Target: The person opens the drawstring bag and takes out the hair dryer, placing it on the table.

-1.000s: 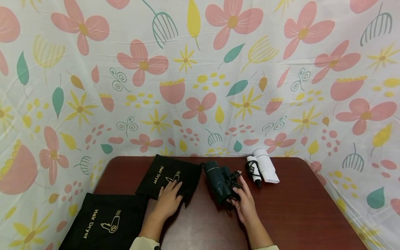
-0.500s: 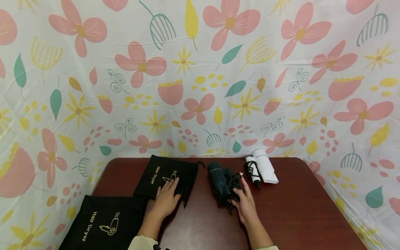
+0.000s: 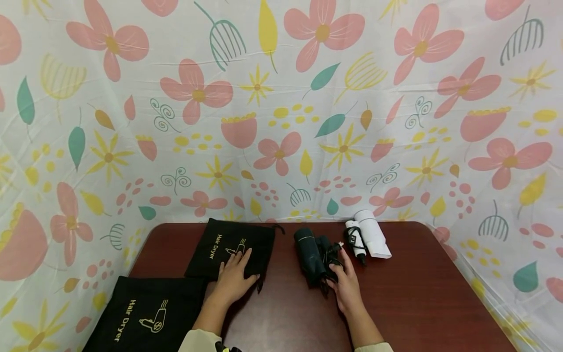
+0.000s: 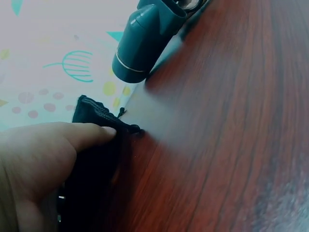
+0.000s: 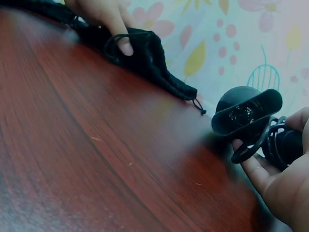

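My left hand (image 3: 235, 281) rests on a black drawstring bag (image 3: 257, 234) lettered "Hair Dryer", fingers spread over its printed side. In the left wrist view, the thumb lies along the edge of that cloth. My right hand (image 3: 348, 288) grips a dark green hair dryer (image 3: 310, 254) by its handle side, where a bundled black cord (image 5: 273, 140) is wound. The dryer's flattened black nozzle (image 5: 248, 113) faces the right wrist camera. Most of the dryer's handle is hidden by cord and fingers.
A second black "Hair Dryer" bag (image 3: 149, 308) lies at the table's near left. A white hair dryer (image 3: 374, 237) with a black-corded handle (image 3: 355, 239) lies at the back right. The reddish-brown table (image 3: 281, 318) meets a flowered cloth (image 3: 281, 190) behind.
The far bag has slid a little to the left under my left hand. The green hair dryer has shifted slightly right in my right hand, widening the gap between them.
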The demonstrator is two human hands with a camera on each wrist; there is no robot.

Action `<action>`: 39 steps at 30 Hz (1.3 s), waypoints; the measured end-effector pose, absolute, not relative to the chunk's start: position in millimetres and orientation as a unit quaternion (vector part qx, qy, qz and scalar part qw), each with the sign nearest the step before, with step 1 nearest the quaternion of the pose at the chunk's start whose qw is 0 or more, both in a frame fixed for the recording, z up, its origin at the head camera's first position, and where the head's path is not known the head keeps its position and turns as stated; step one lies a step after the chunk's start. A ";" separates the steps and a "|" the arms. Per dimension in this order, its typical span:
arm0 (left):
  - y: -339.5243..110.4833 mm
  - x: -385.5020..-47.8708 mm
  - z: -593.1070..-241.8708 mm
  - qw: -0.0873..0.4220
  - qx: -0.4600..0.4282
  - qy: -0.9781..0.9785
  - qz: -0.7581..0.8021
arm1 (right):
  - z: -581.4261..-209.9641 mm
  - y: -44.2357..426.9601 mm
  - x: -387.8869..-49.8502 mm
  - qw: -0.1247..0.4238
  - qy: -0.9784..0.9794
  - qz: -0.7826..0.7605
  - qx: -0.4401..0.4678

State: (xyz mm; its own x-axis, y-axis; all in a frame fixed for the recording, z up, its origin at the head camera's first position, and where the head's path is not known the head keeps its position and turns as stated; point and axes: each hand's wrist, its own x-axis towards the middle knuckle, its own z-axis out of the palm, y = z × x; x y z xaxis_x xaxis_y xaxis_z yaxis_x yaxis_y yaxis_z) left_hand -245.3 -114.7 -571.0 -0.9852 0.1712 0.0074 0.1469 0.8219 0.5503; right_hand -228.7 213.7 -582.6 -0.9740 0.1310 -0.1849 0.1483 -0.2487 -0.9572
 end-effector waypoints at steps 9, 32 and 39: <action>-118.4 -246.6 -566.3 0.039 0.080 0.955 0.284 | -584.1 211.4 -233.8 -0.016 0.650 -0.753 0.104; -125.2 -254.2 -557.6 0.087 0.061 0.940 0.325 | -571.3 210.7 -243.0 -0.059 0.785 -0.612 0.081; -127.6 -256.7 -558.2 0.077 0.060 0.946 0.308 | -589.8 216.6 -254.3 -0.073 0.807 -0.581 0.080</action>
State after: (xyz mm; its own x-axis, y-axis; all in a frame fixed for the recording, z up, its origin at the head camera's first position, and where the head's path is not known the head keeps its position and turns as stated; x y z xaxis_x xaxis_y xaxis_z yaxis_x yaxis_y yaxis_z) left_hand -256.7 -127.6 -558.2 -0.9809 0.1604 -0.1100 0.0651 0.8035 0.5917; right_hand -254.3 216.6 -589.8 -0.9765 0.2137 0.0262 0.0430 0.3128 -0.9489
